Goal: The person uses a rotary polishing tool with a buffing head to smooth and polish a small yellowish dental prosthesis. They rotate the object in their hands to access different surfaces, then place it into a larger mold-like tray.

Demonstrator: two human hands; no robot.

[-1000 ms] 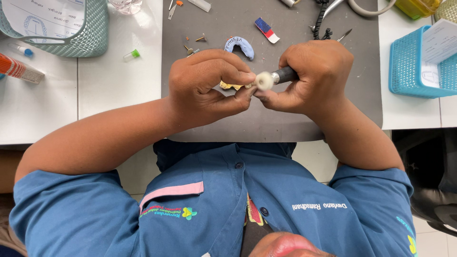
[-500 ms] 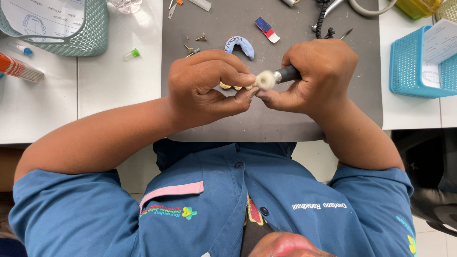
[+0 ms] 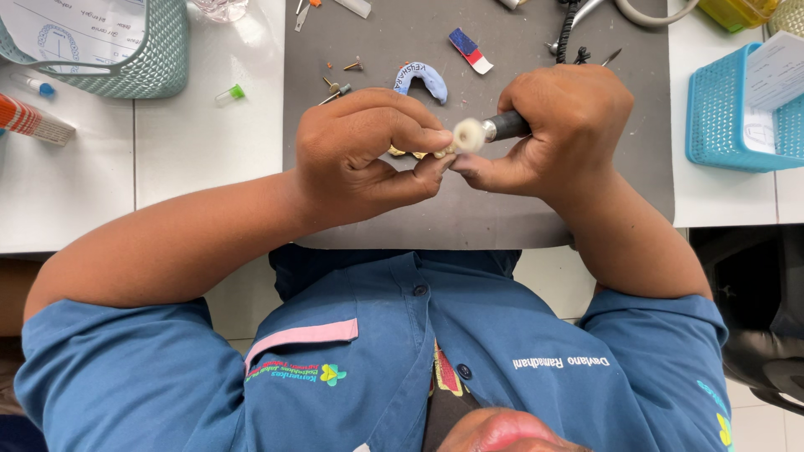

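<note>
My left hand pinches a small yellowish dental piece between thumb and fingers, mostly hidden by them. My right hand grips a dark rotary handpiece whose white round polishing wheel rests against the piece. Both hands meet over a grey work mat, thumbs nearly touching. A blue arch-shaped dental model lies on the mat just beyond my left hand.
Small burs and bits and a red-and-blue block lie on the mat. A teal basket with a paper stands far left, a blue basket at right. A green-capped vial and an orange tube lie at left.
</note>
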